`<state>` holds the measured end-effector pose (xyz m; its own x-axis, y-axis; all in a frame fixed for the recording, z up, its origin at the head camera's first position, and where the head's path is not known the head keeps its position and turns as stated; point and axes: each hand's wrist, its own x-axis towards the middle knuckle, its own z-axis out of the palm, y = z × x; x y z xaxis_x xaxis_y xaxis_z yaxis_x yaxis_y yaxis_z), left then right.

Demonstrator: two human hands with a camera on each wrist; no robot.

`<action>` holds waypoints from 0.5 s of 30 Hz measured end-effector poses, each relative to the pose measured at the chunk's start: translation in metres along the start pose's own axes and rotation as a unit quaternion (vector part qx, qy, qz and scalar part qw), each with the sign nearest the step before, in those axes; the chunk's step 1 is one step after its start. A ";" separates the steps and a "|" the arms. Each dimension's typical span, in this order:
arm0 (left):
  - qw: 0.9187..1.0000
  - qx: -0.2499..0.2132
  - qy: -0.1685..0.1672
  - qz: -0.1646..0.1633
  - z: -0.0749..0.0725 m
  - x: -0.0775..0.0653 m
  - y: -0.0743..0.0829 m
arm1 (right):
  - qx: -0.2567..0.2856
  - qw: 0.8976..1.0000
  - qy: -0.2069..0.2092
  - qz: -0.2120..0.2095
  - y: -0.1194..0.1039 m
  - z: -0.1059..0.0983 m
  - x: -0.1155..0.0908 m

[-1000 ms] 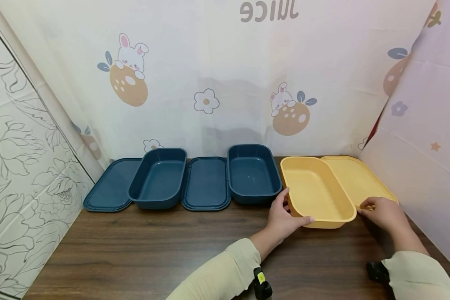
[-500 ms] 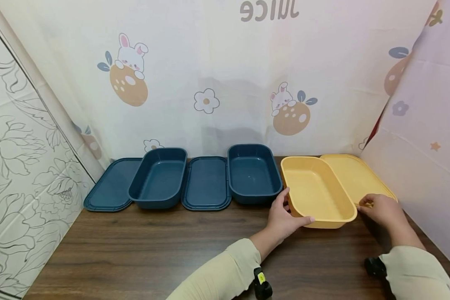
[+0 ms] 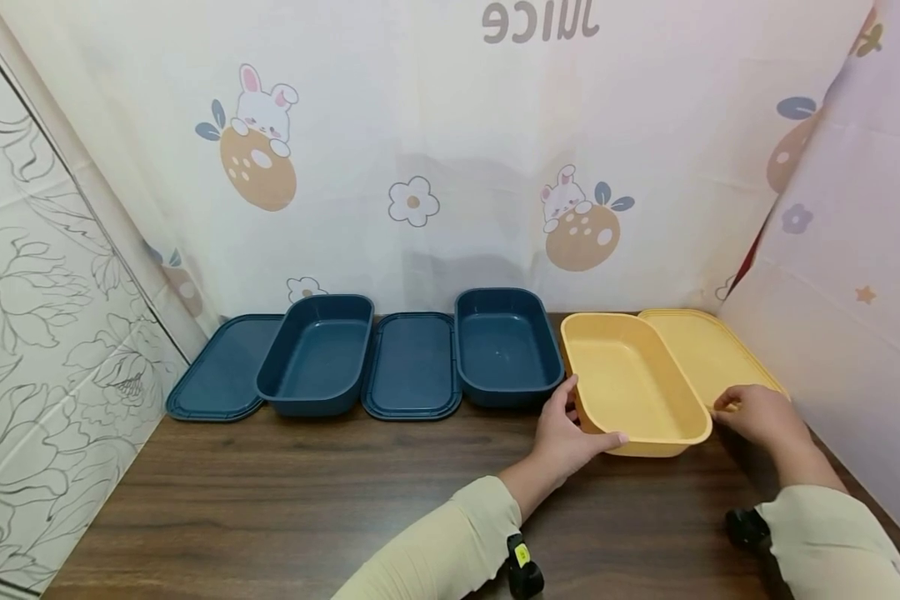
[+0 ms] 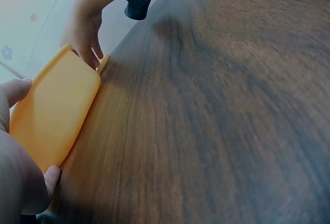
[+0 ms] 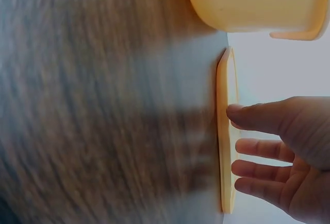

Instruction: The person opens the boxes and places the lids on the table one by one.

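Observation:
A yellow container (image 3: pixel 630 383) stands at the right of the row, open side up. My left hand (image 3: pixel 566 437) holds its near left corner, thumb at the front rim and fingers along the left side. Just right of it lies a flat yellow lid (image 3: pixel 708 354), partly hidden behind the container. My right hand (image 3: pixel 761 417) touches the lid's near edge with its fingertips. In the right wrist view, the thumb (image 5: pixel 252 117) meets the lid (image 5: pixel 225 147), and the other fingers are extended and spread a little apart.
Left of the yellow container stand two dark blue containers (image 3: pixel 506 346), (image 3: pixel 318 354) and two dark blue lids (image 3: pixel 412 367), (image 3: pixel 225 371), alternating in a row. A printed curtain (image 3: pixel 420 125) hangs behind. Wooden tabletop (image 3: pixel 330 500) stretches in front.
My right hand has shifted slightly left and away from me, and the yellow lid has moved a little with it. The left hand and the yellow container stay almost where they were.

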<state>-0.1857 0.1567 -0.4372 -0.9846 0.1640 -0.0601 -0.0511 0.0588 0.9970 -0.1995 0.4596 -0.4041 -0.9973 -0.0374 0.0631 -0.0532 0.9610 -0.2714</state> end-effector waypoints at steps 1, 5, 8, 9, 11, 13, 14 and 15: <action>1.000 0.000 0.001 -0.001 0.000 0.000 0.000 | -0.001 1.000 0.001 0.001 -0.001 0.000 0.000; 1.000 -0.003 0.005 -0.003 0.000 0.000 0.001 | 0.007 1.000 0.006 0.001 -0.004 -0.001 0.001; 1.000 -0.001 0.005 -0.004 0.001 -0.001 0.001 | 0.018 1.000 0.008 -0.008 -0.005 -0.004 0.000; 1.000 -0.001 0.005 -0.004 0.001 -0.001 0.001 | 0.020 1.000 0.008 -0.010 -0.005 -0.005 -0.001; 1.000 0.001 0.004 -0.004 0.001 -0.001 0.001 | 0.025 1.000 0.007 -0.011 -0.006 -0.006 -0.002; 1.000 0.002 0.005 -0.003 0.001 -0.001 0.001 | 0.026 1.000 0.013 -0.012 -0.006 -0.006 -0.003; 1.000 0.002 0.005 -0.003 0.001 -0.001 0.001 | 0.027 0.999 0.016 -0.012 -0.006 -0.006 -0.004; 1.000 0.002 0.006 -0.003 0.001 -0.001 0.002 | 0.028 0.999 0.020 -0.013 -0.006 -0.006 -0.005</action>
<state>-0.1841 0.1575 -0.4355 -0.9863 0.1513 -0.0657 -0.0566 0.0638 0.9964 -0.1940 0.4554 -0.3970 -0.9927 -0.0506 0.1091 -0.0834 0.9432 -0.3217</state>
